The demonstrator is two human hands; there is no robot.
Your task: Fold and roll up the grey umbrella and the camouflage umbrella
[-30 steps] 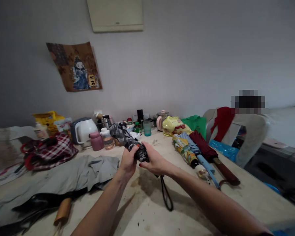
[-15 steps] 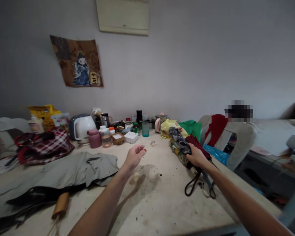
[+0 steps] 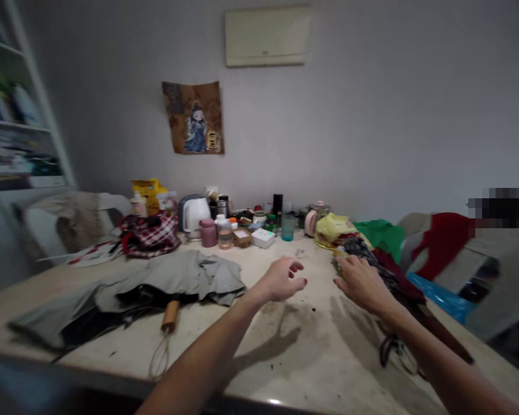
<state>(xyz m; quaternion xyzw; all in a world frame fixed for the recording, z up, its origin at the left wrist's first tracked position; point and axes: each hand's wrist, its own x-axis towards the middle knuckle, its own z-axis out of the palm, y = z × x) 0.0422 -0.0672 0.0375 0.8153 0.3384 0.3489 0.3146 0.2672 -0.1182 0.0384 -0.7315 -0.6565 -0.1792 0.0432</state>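
My left hand [image 3: 284,279] hovers over the middle of the table with fingers apart and curved, holding nothing. To its right, my right hand [image 3: 363,280] has its fingers spread, over or just beside the folded dark patterned umbrella [image 3: 365,252]; whether it touches is unclear. A dark red folded umbrella [image 3: 404,276] lies along the right side, partly behind my right arm. Black wrist straps [image 3: 387,349] show below my right forearm. On the left a grey umbrella [image 3: 168,276] lies spread out loosely, its wooden handle [image 3: 170,316] pointing toward the front edge.
Along the back stand a white kettle [image 3: 195,216], a pink jar [image 3: 208,233], a white box [image 3: 263,238], a teal cup [image 3: 288,227] and a yellow bag [image 3: 331,229]. A plaid bag [image 3: 153,235] lies at left. A blue plastic bag [image 3: 441,297] hangs at the right edge.
My right hand has let go of the patterned umbrella, which now lies beside the dark red one, and its fingers have opened. The view has turned to the left.
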